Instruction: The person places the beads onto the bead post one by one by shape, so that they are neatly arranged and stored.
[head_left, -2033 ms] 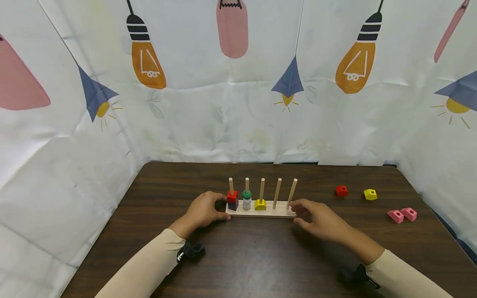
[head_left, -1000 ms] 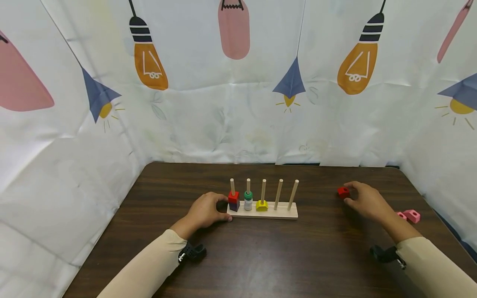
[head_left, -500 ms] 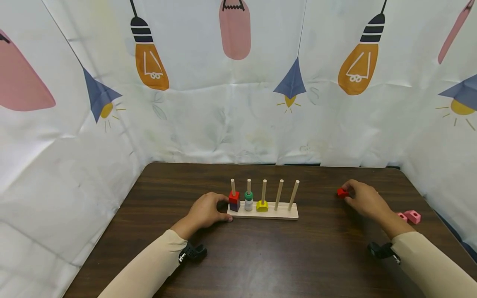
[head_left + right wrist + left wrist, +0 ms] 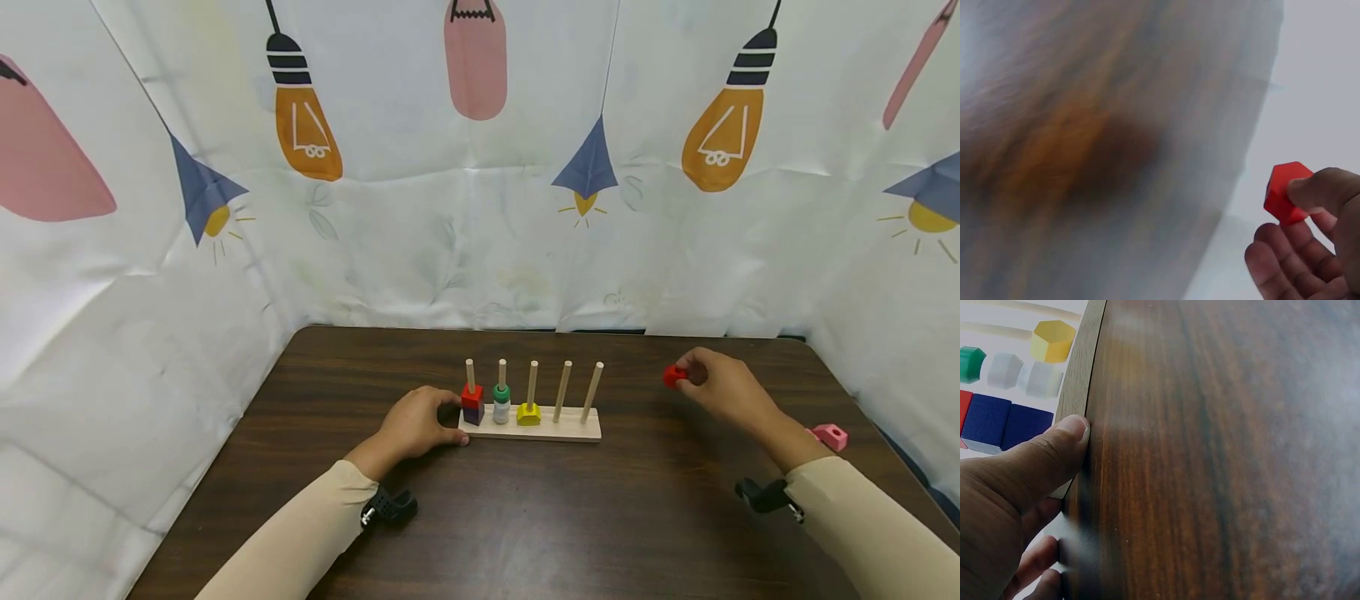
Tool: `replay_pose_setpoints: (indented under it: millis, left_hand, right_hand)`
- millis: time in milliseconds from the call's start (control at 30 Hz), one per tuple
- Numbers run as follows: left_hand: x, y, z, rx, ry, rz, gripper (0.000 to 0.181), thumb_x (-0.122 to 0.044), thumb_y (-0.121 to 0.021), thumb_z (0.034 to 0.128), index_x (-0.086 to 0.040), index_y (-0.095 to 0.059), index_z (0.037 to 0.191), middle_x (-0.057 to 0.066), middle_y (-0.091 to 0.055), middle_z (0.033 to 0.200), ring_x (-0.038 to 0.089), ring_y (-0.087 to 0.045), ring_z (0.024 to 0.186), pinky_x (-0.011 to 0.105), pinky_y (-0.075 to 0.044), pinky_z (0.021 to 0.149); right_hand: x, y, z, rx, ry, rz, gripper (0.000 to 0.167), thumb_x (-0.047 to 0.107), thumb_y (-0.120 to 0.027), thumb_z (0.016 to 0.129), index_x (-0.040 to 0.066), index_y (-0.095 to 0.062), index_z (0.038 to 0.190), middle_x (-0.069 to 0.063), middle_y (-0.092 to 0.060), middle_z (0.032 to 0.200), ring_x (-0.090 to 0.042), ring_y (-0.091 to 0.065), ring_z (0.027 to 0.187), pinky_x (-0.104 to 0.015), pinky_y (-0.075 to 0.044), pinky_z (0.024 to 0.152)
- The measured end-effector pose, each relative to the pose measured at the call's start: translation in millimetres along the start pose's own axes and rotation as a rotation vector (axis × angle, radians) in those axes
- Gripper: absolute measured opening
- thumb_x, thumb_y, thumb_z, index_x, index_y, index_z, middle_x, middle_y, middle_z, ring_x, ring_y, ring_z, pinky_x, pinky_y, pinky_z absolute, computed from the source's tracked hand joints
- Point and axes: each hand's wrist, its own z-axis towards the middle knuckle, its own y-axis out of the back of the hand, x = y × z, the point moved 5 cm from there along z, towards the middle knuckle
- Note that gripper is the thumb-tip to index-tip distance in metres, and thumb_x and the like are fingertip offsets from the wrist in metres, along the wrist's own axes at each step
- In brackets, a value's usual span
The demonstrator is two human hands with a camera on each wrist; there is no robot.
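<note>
My left hand (image 4: 416, 423) grips the left end of a wooden peg board (image 4: 577, 429), its thumb (image 4: 1063, 440) against the front edge. On the first peg a red block (image 4: 472, 396) sits above dark blue blocks (image 4: 987, 417). The second peg carries a green block (image 4: 501, 393) over white ones (image 4: 501, 413), the third a single yellow block (image 4: 528, 414). Two pegs at the right are bare. My right hand (image 4: 731, 392) pinches another red block (image 4: 1285, 194) between thumb and fingers, raised above the table at the back right.
A pink block (image 4: 831, 436) lies on the dark wooden table (image 4: 525, 517) at the right. Beside it, a second pink piece is mostly covered by the right forearm. A white patterned curtain (image 4: 390, 250) hangs close behind the table.
My right hand has moved from the board's right end to the back right, picked up the red block there and lifted it slightly leftward. The loose yellow block is out of sight. My left hand stays put.
</note>
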Motion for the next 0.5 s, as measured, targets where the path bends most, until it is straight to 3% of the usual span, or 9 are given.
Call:
replay_pose_setpoints:
  millis: [200,500]
  left_hand:
    - [0.6,-0.3,0.9,-0.003,-0.004,0.001,0.059,-0.044,-0.094,0.0710,-0.018,-0.076,0.120,-0.001,-0.071,0.118,0.027,-0.062,0.119,0.049,-0.050,0.097]
    - [0.4,-0.3,0.3,-0.001,-0.001,-0.001,0.058,-0.044,-0.093,0.0723,-0.019,-0.075,0.122,-0.001,-0.071,0.119,0.028,-0.061,0.120,0.049,-0.050,0.098]
  right_hand:
    - [29,18,1.5,-0.021,0.010,0.056,0.029,0.019,-0.071,0.098,0.004,-0.063,0.121,-0.013,-0.069,0.109,-0.030,-0.067,0.095,-0.045,-0.054,0.074]
    - [70,37,3.5,-0.089,0.103,0.099,0.025,0.023,-0.074,0.097,0.009,-0.066,0.116,-0.007,-0.072,0.104,-0.024,-0.070,0.091,-0.040,-0.054,0.074]
